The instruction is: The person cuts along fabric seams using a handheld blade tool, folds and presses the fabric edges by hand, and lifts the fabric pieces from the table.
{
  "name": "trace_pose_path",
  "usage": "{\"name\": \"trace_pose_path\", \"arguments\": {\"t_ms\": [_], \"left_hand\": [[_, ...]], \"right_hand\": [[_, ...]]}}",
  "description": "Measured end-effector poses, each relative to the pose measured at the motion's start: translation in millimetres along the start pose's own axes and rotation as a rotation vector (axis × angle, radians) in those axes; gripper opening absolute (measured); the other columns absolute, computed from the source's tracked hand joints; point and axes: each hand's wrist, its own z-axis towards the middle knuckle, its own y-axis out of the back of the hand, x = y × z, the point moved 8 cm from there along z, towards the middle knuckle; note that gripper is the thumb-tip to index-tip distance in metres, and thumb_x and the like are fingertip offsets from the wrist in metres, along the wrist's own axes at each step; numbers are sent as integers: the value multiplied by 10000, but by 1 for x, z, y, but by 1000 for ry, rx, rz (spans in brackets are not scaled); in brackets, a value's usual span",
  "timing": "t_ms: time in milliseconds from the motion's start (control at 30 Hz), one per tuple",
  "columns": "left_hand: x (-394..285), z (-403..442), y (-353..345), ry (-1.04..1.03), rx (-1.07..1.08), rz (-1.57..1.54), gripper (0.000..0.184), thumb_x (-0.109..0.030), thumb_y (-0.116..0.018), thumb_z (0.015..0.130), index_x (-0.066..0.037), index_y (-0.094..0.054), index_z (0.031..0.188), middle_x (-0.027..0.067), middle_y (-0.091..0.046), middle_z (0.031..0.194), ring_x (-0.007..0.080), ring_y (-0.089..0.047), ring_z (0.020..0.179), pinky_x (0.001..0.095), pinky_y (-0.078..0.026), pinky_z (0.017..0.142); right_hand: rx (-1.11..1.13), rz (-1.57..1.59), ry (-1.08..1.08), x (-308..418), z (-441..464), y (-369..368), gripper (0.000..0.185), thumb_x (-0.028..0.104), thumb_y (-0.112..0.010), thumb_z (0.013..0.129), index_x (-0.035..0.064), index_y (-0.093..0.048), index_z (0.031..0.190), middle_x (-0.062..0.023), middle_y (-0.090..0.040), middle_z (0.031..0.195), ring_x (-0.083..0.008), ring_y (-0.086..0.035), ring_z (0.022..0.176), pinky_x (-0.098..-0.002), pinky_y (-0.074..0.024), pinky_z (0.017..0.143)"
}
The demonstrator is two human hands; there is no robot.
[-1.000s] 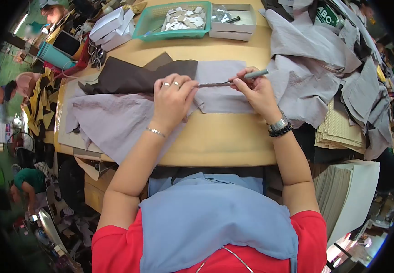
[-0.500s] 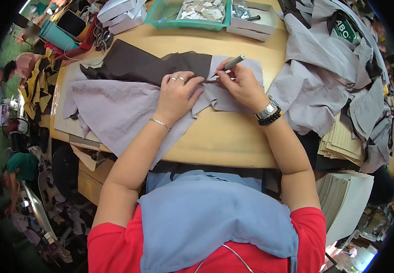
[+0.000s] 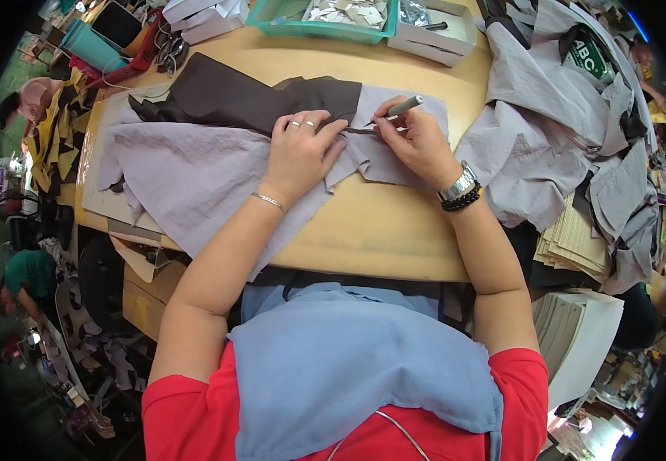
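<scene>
One pen (image 3: 405, 106) in R hand (image 3: 419, 147), L hand (image 3: 300, 157) on light cloth (image 3: 194, 157)

The pen is above the right part of the light cloth, on the far side of the table (image 3: 394, 227). Its writing tip points to left and near, and its long axis goes up from there to the far right, so the pen is tilted. The tip is at the cloth, close to a thin dark strip (image 3: 360, 131); whether it touches, I cannot tell.

R hand is closed narrow, w/ thumb and fingers pinching the pen. L hand lies palm down, fingers partly spread and thumb apart, w/ fingertips on the cloth edge by the dark cloth (image 3: 248, 96). If it also pinches some fabric, I cannot tell.

The dark cloth lies on the far left side of the hands, its long axis approx. left to right. The light cloth spreads nearer, and one corner hangs over the near table edge.

Far from the hands are a green basket (image 3: 321, 31) w/ small pale pieces and, on its right, an open white box (image 3: 433, 52). A big fabric heap (image 3: 529, 138) is at right, w/ ribbed sheets (image 3: 571, 238) on its near side. L hand covers part of the cloth edge, and R hand fingers hide the pen's lower part.
</scene>
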Motion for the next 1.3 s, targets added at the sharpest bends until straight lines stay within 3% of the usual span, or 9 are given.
{"name": "trace_pose_path", "arguments": {"t_ms": [700,1300], "left_hand": [[0,0,-1,-2,11,11,331,-299,-722,870,-199,-695,1185,53,-650,1146,224,-605,1111,436,-408,962],[0,0,-2,-4,20,21,324,-291,-712,881,-194,-692,1189,54,-648,1148,227,-605,1114,427,-407,971]], "right_hand": [[61,-121,84,13,4,0,81,63,-653,931,17,-632,994,-117,-721,898,-232,-722,771,-327,-586,713],[62,-28,22,7,4,3,93,44,-657,925,-4,-624,998,-105,-716,955,-208,-714,798,-314,-597,744]]}}
